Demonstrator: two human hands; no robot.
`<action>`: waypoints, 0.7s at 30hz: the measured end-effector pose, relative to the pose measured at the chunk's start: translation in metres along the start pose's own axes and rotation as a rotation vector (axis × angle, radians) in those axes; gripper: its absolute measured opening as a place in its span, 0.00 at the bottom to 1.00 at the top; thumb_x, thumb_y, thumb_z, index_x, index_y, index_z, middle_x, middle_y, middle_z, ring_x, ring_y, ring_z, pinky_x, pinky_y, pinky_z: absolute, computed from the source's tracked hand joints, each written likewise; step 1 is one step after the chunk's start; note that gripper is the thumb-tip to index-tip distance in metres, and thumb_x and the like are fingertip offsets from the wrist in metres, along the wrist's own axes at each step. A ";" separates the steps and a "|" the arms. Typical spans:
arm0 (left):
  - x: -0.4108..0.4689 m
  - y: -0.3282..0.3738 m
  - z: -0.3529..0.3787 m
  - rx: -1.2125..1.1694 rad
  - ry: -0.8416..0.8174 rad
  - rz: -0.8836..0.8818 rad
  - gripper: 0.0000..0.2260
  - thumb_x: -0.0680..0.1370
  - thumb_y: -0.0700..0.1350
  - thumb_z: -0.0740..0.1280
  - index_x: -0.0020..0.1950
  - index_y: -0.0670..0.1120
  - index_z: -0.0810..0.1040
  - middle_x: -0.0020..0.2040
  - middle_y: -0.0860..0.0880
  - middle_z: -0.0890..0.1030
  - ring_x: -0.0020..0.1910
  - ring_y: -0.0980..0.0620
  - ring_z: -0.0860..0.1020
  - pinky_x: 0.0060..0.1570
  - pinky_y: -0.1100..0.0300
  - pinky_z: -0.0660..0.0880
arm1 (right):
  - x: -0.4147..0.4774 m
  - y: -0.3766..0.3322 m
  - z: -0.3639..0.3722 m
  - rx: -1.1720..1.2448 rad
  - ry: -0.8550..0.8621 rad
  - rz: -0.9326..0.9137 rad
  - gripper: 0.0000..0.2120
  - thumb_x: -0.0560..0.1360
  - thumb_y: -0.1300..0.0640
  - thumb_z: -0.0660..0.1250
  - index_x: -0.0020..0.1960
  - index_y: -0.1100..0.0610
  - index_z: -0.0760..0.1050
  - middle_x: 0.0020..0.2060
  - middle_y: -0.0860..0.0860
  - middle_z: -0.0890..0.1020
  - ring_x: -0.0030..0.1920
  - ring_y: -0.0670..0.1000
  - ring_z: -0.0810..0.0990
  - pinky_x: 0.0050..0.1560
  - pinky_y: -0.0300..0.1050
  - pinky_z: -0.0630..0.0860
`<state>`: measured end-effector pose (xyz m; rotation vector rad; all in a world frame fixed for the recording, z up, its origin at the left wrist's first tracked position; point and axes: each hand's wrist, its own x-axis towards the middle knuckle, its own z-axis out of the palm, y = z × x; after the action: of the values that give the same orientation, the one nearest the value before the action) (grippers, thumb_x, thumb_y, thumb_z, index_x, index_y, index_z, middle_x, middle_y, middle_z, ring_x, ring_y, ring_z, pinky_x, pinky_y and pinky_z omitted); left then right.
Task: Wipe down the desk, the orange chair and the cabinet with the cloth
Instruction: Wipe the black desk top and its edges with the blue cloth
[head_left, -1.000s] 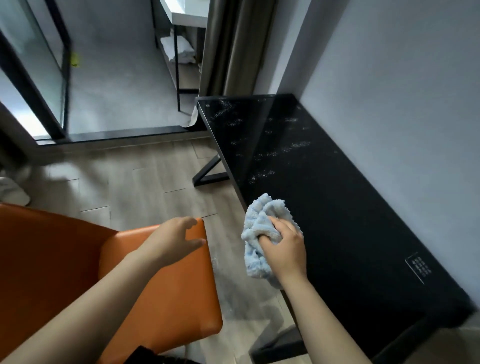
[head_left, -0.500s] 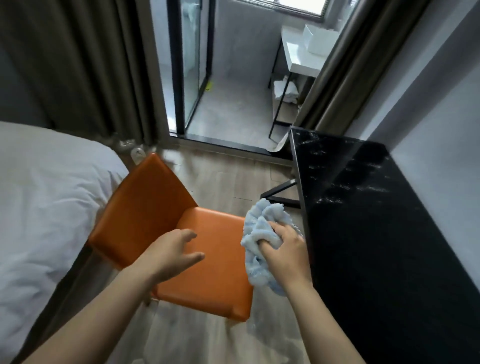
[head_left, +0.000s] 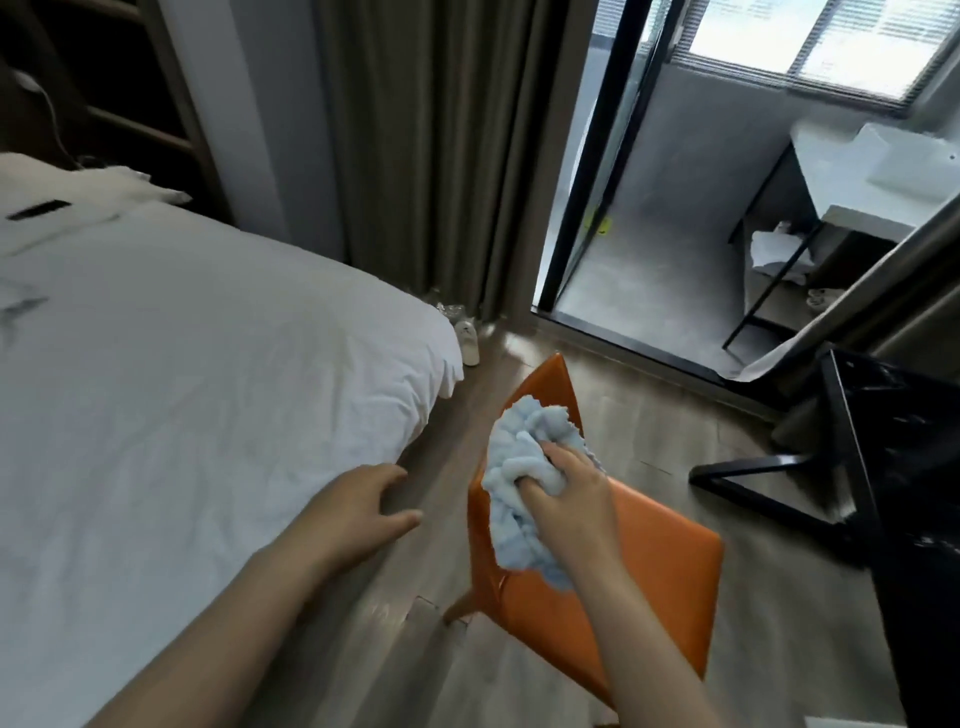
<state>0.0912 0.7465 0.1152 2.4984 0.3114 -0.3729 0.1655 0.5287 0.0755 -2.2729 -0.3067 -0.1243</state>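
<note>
My right hand (head_left: 566, 499) grips a bunched light-blue cloth (head_left: 519, 467) over the orange chair (head_left: 660, 571), at the join of its backrest and seat. The cloth hides part of the backrest; I cannot tell whether it touches the chair. My left hand (head_left: 358, 509) hovers with fingers spread and loosely bent over the wooden floor, between the bed and the chair, holding nothing. The black desk (head_left: 914, 467) shows at the right edge, with white dust streaks on its top. No cabinet is plainly in view.
A bed with white sheets (head_left: 182, 389) fills the left. Brown curtains (head_left: 441, 156) hang behind the chair. A glass door (head_left: 597, 182) opens onto a grey-floored room with a white-topped stand (head_left: 857, 208). A white bottle (head_left: 467, 343) stands at the bed's corner.
My view has swung left, from the desk to the chair and bed. My right hand carried the cloth from the desk's edge to over the chair. My left hand came off the chair's seat.
</note>
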 end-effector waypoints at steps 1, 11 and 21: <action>0.002 -0.013 -0.012 -0.001 -0.002 -0.006 0.27 0.76 0.56 0.67 0.73 0.50 0.67 0.72 0.52 0.70 0.68 0.54 0.70 0.64 0.62 0.66 | 0.004 -0.012 0.012 0.012 -0.001 -0.007 0.10 0.76 0.47 0.63 0.53 0.47 0.79 0.44 0.41 0.81 0.47 0.42 0.79 0.53 0.49 0.77; 0.073 -0.074 -0.074 -0.041 -0.041 0.069 0.25 0.76 0.56 0.67 0.72 0.51 0.68 0.70 0.54 0.71 0.66 0.54 0.71 0.62 0.62 0.67 | 0.071 -0.064 0.073 -0.025 0.015 0.040 0.04 0.76 0.52 0.66 0.46 0.47 0.80 0.40 0.41 0.81 0.43 0.40 0.79 0.47 0.44 0.78; 0.229 -0.043 -0.132 0.033 -0.034 0.173 0.23 0.77 0.55 0.67 0.70 0.50 0.70 0.69 0.54 0.72 0.66 0.54 0.71 0.59 0.64 0.67 | 0.205 -0.047 0.086 0.028 0.093 0.167 0.06 0.76 0.46 0.67 0.42 0.46 0.80 0.33 0.43 0.81 0.37 0.39 0.79 0.35 0.29 0.70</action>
<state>0.3174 0.8891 0.1212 2.5254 0.0747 -0.3518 0.3506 0.6598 0.0920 -2.2464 -0.0694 -0.1373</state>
